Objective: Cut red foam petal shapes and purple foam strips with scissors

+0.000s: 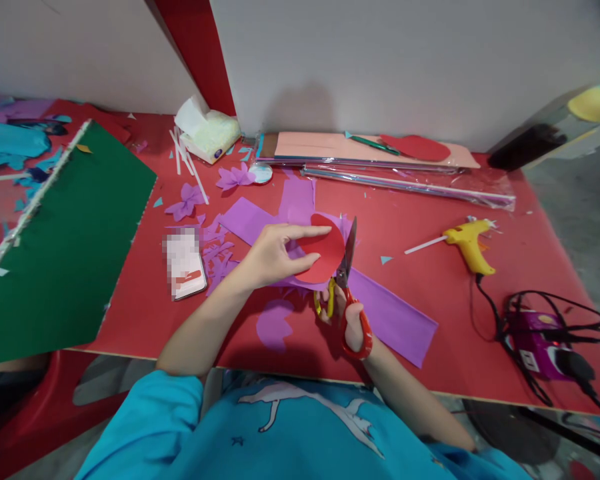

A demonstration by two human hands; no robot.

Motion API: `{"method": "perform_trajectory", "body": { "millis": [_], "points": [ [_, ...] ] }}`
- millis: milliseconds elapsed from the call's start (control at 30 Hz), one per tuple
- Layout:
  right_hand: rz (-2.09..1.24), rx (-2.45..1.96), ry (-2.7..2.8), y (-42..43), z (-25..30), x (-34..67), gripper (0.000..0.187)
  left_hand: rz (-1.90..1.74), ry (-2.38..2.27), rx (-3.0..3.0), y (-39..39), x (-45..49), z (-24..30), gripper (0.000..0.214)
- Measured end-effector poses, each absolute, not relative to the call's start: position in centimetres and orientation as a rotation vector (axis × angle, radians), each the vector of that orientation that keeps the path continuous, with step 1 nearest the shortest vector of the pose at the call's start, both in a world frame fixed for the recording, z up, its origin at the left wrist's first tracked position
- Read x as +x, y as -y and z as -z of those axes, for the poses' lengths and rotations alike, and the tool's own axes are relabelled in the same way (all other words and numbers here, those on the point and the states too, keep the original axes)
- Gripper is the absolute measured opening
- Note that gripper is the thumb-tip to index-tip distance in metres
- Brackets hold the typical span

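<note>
My left hand (280, 253) presses a red paper oval (333, 257) between thumb and fingers, together with purple paper beneath it. In my right hand (347, 320) is a pair of scissors (349, 263) with one red and one yellow handle loop. Its blades stand parted at the right edge of the oval. Under both hands lie purple paper strips (397, 320), crossing the table at a slant. A scalloped purple paper piece (274, 325) rests near the front edge. Purple paper flowers (186, 202) and scraps (219, 263) are to the left.
A phone (189, 267) lies left of my forearm, beside a large green board (95, 220). Tissues (210, 137), white sticks (187, 160) and paper packs (325, 148) line the back. At right sit a yellow glue gun (470, 243) and a purple power box with cords (537, 343).
</note>
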State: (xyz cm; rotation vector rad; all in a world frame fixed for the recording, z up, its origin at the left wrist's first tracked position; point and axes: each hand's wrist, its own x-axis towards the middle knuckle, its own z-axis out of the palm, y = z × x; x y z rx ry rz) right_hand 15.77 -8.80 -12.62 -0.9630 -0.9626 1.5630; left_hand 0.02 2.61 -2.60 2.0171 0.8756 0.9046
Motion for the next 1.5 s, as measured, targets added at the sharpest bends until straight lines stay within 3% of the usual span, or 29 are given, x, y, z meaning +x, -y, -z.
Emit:
{"method": "perform_trajectory", "body": {
  "millis": [1500],
  "points": [
    [-1.576,-0.988,1.027,8.65,12.09,15.74,0.057,-0.830,-0.938,1.997,-2.85,-0.47,2.50,0.040]
  ]
}}
